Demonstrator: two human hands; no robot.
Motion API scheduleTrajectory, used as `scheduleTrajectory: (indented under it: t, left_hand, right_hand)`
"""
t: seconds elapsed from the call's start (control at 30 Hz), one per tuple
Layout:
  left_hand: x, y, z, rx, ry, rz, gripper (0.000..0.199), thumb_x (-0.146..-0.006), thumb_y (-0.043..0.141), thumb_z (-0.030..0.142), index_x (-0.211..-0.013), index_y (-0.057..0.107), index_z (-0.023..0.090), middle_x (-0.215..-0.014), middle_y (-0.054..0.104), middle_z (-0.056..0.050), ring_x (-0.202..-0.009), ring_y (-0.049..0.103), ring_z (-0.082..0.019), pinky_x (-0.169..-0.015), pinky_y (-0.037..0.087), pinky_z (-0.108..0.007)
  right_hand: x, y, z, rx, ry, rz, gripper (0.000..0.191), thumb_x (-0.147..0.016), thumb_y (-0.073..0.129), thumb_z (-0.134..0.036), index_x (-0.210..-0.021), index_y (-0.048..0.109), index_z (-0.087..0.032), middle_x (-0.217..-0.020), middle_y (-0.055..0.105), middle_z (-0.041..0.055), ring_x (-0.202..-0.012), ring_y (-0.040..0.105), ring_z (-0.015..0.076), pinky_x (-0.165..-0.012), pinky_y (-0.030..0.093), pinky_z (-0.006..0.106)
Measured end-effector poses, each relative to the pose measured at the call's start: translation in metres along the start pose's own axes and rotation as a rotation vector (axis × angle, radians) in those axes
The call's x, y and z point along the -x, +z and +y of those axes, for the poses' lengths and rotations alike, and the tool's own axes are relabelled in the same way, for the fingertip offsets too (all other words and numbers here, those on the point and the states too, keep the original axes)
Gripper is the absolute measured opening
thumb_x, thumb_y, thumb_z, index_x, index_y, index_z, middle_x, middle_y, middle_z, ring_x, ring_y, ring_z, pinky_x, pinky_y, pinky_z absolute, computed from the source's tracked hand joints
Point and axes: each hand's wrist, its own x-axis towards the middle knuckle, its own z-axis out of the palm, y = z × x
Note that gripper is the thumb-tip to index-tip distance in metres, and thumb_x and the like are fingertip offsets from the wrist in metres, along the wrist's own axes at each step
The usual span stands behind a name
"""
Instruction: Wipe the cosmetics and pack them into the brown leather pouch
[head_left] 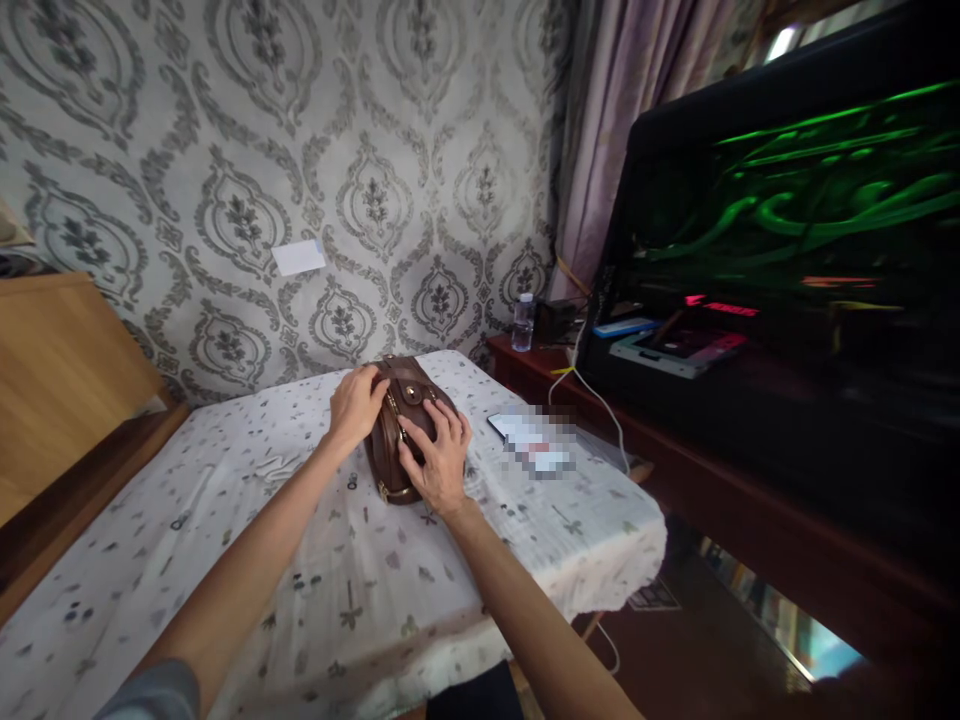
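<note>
A brown leather handbag (386,465) with gold-coloured metal fittings lies on the cloth-covered surface (315,560). A zip (395,408) runs along its upper side, near a round metal clasp (412,394). My left hand (355,408) grips the bag's far left part, its fingers bent over the edge by the zip's far end. On the near right side rests my right hand (441,455), fingers spread over the leather. Its thumb and index finger are apart, close to the zip. The bag's inside is hidden, and I cannot tell whether the zip is closed.
Right of the bag lies a phone (525,442), partly pixelated. A plastic bottle (523,322) and white cable (600,392) are on the dark red desk (501,352), beside a large black computer case (750,420) with green light. A wooden board (67,370) stands at left.
</note>
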Motion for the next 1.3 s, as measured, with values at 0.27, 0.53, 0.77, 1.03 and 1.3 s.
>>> scheduleTrajectory:
  t: [0.27,0.53,0.77,1.03,1.3]
  left_hand:
    - [-0.006,0.007,-0.006,0.109,0.018,0.074,0.012,-0.089,0.056,0.024,-0.078,0.06,0.022,-0.081,0.066,-0.005,-0.08,0.061,-0.023,-0.074,0.045,-0.033]
    - [0.002,0.001,-0.006,0.177,0.083,0.054,0.015,-0.086,0.058,0.024,-0.071,0.054,0.022,-0.077,0.058,-0.003,-0.079,0.055,-0.022,-0.073,0.046,-0.032]
    - [0.013,-0.003,0.001,0.271,0.117,0.048,0.02,-0.085,0.056,0.026,-0.067,0.046,0.023,-0.075,0.051,-0.001,-0.076,0.053,-0.02,-0.071,0.045,-0.033]
    - [0.022,-0.008,0.007,0.128,0.193,-0.004,0.016,-0.088,0.054,0.025,-0.072,0.05,0.023,-0.082,0.058,-0.005,-0.087,0.056,-0.025,-0.081,0.048,-0.038]
    - [-0.002,0.002,0.038,0.045,0.286,-0.005,0.022,-0.083,0.065,0.02,-0.105,0.067,0.022,-0.107,0.066,-0.01,-0.108,0.055,-0.031,-0.097,0.045,-0.043]
  right_hand:
    - [0.0,0.001,0.0,-0.014,0.05,-0.029,0.04,-0.092,0.058,-0.038,-0.127,0.056,-0.021,-0.14,0.055,0.015,-0.135,0.045,0.0314,-0.114,0.028,0.054]
    - [-0.001,0.0,0.0,-0.009,0.051,-0.024,0.037,-0.092,0.057,-0.039,-0.125,0.057,-0.02,-0.139,0.055,0.0151,-0.134,0.046,0.0306,-0.114,0.029,0.053]
    - [0.0,0.001,0.001,0.0,0.057,-0.026,0.04,-0.092,0.057,-0.041,-0.126,0.056,-0.021,-0.141,0.051,0.0157,-0.135,0.044,0.032,-0.113,0.03,0.054]
    - [0.0,0.002,0.001,-0.029,0.066,-0.025,0.043,-0.091,0.058,-0.041,-0.13,0.054,-0.022,-0.142,0.049,0.0155,-0.134,0.043,0.0331,-0.112,0.032,0.055]
    - [0.012,-0.011,-0.013,-0.01,0.165,0.02,0.037,-0.091,0.06,-0.032,-0.126,0.056,-0.02,-0.123,0.061,0.0138,-0.119,0.052,0.031,-0.104,0.04,0.054]
